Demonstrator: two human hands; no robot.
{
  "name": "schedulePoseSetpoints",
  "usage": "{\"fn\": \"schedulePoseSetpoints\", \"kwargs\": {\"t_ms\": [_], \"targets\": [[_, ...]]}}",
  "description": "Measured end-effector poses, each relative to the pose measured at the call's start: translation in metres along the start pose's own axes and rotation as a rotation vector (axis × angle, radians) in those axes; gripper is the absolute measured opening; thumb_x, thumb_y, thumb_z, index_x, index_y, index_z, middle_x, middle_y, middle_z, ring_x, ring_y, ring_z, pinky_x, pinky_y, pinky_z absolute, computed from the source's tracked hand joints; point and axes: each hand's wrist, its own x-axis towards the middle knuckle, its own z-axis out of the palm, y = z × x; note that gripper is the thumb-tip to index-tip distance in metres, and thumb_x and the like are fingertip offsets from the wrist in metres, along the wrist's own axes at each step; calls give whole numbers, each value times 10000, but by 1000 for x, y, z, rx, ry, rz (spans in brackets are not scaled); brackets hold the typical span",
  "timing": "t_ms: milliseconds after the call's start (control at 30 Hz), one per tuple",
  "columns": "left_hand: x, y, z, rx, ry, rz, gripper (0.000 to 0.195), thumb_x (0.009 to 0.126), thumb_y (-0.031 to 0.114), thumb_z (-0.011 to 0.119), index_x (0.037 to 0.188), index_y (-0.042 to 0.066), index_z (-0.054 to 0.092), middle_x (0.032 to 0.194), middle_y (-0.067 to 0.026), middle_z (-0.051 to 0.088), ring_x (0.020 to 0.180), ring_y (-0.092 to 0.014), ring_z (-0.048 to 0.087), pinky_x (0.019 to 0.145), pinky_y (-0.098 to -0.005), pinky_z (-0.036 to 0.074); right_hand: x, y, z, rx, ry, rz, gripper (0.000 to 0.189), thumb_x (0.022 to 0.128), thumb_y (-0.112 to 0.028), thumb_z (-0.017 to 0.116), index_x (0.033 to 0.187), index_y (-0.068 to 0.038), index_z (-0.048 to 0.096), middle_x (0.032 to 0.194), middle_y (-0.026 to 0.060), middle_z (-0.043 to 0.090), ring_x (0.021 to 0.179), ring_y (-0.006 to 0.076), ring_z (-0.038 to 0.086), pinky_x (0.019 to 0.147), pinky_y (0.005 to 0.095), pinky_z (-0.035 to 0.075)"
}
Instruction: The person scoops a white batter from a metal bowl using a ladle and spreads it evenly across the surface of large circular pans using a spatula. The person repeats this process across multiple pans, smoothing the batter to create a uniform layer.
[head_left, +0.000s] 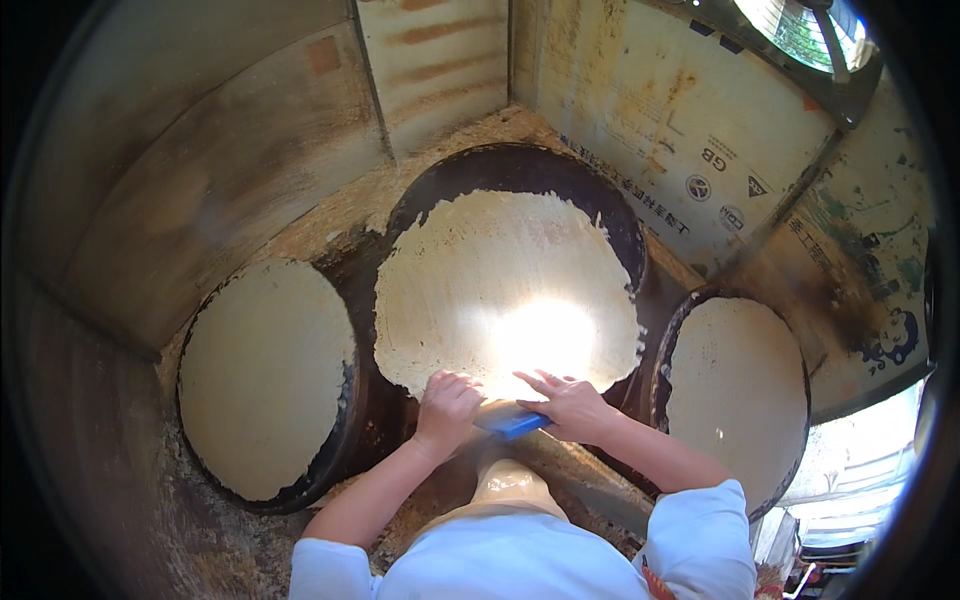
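Note:
In front of me a broad thin sheet of pale batter or flatbread (480, 285) covers most of a large round dark griddle (517, 165). Its edge is ragged, and strong glare whitens its lower right part. My left hand (450, 401) is at the sheet's near edge with the fingers curled down; whether they pinch the edge is hidden. Under my right hand (570, 405) is a flat blue tool (521, 425), perhaps a plastic scraper, held by the thumb side while the other fingers spread over the near edge. Something beige (495, 411) lies between the hands.
Smaller round griddles stand on both sides, bearing a pale sheet at left (266, 382) and another at right (739, 397). A glossy beige mound (514, 480) is close to my body. Stained panels (675, 112) with printing surround the griddles. A fan (817, 37) sits upper right.

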Motion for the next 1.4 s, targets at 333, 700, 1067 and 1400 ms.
{"fn": "schedulePoseSetpoints", "kwargs": {"t_ms": [333, 700, 1067, 1400], "targets": [[-180, 50, -97, 146, 241, -362, 263, 734, -24, 603, 985, 54, 605, 1053, -105, 586, 1013, -304, 520, 880, -415, 392, -10, -130, -11, 342, 370, 416, 185, 760, -227, 600, 890, -101, 637, 749, 98, 621, 661, 300, 608, 624, 390, 483], [-326, 83, -22, -87, -145, -492, 171, 728, -45, 569, 865, 46, 615, 945, -108, 612, 922, -292, 538, 830, -389, 442, -174, -111, -80, 1206, 1191, 826, 152, 790, -52, 657, 920, 26, 649, 799, 42, 654, 651, 84, 592, 607, 223, 504], [-292, 159, 115, -333, -876, -315, 157, 757, 15, 573, 894, 19, 649, 852, -148, 638, 792, -297, 595, 759, -364, 475, -543, -212, -100, 878, 1892, 1280, 184, 755, -96, 677, 889, 27, 647, 771, 83, 652, 634, 135, 623, 587, 251, 519], [-232, 334, 241, -267, -1112, 171, 154, 738, 48, 596, 880, 40, 655, 830, -134, 640, 821, -273, 604, 739, -364, 485, -788, -482, -7, 464, 2829, 1096, 290, 783, -88, 632, 1058, -6, 587, 944, 96, 637, 813, 210, 629, 728, 322, 526]]}}
